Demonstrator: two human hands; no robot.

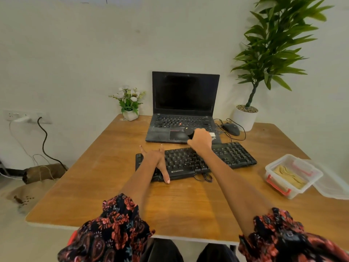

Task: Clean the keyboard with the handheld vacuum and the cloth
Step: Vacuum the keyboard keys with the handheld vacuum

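Spanning the view, a wooden table point(105, 178) carries an open black laptop point(184, 108) at the back, with a black Zebronics keyboard point(222, 157) in front of it. A clear plastic box point(279, 183) to the right holds a folded beige cloth point(289, 176), probably set aside for wiping later. The left hand point(156, 159) lies on the keyboard's left end, fingers straight and spread, seemingly to steady it. The right hand point(201, 138), curled closed, grips a small black handheld vacuum point(188, 132) above the laptop's front edge, just beyond the keyboard's far edge.
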